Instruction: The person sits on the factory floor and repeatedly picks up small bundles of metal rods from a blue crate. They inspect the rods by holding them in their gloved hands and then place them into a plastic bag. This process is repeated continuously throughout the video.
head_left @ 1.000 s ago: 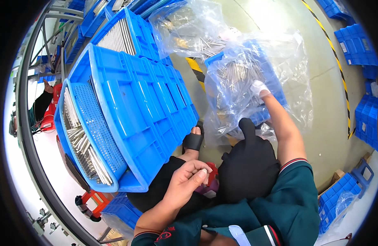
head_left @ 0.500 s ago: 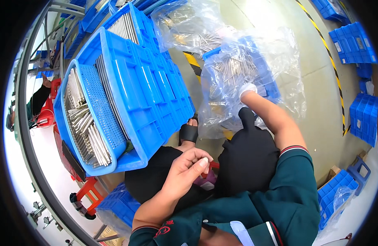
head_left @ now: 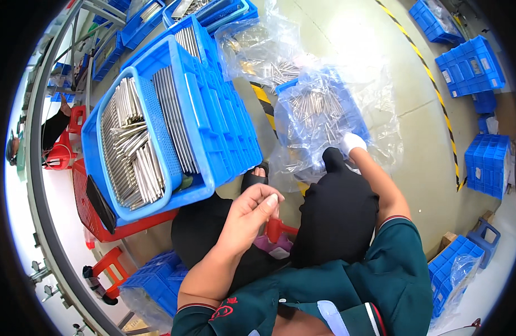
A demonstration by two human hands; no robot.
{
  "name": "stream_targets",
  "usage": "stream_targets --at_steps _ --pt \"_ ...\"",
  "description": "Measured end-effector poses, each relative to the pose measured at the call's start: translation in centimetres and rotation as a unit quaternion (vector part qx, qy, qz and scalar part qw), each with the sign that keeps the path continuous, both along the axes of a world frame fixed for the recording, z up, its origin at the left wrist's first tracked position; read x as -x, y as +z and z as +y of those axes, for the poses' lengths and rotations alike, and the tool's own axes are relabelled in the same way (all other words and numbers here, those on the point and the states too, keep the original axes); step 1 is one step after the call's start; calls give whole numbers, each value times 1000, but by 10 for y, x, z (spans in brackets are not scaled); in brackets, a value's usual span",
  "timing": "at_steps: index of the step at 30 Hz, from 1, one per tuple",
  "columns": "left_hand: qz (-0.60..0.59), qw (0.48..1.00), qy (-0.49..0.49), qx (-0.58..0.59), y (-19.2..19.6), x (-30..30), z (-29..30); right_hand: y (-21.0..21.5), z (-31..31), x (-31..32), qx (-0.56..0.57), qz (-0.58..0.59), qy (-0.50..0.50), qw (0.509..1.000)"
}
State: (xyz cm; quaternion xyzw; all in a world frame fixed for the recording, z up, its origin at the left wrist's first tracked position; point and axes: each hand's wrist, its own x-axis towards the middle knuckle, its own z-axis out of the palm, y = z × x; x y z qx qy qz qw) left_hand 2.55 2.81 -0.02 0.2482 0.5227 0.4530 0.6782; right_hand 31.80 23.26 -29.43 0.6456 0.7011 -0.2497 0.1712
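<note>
My left hand [head_left: 252,215] is held above my lap, fingers curled with the thumb against them; whatever may be in them is hidden. Just below it shows a red piece [head_left: 276,228], whose kind I cannot make out. My right hand [head_left: 353,143], in a white glove or cover, is by the near right part of a blue bin [head_left: 353,115] on the floor. Clear plastic sheeting lies over this bin, and many thin metal rods [head_left: 314,106] lie loose in it. My right fingers are too blurred and small to read.
At left, a blue crate [head_left: 227,117] holds a perforated blue basket [head_left: 148,120] of metal rods [head_left: 126,140]. More rods [head_left: 283,71] lie on plastic beyond the bin. Blue crates [head_left: 484,162] stand at right past a striped floor line [head_left: 445,115]. A red stool [head_left: 112,269] is at lower left.
My right hand has drawn back from over the bin toward its near right edge. The left hand stays curled, slightly higher in view. The whole view has shifted a little.
</note>
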Motion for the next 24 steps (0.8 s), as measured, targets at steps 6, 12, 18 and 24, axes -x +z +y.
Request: stream_targets --at_steps 6,12,18,24 --pt "-32 998 1 -50 7 -5 -3 107 -12 -48 -57 250 -133 957" --pt "-76 992 14 -101 12 -17 -2 282 -48 2 -73 432 -77 895" --pt "-186 970 57 -146 8 -21 3 374 -106 63 -166 335 165 913" --pt "-292 940 74 -160 6 -8 -11 381 -145 103 -161 372 181 896"
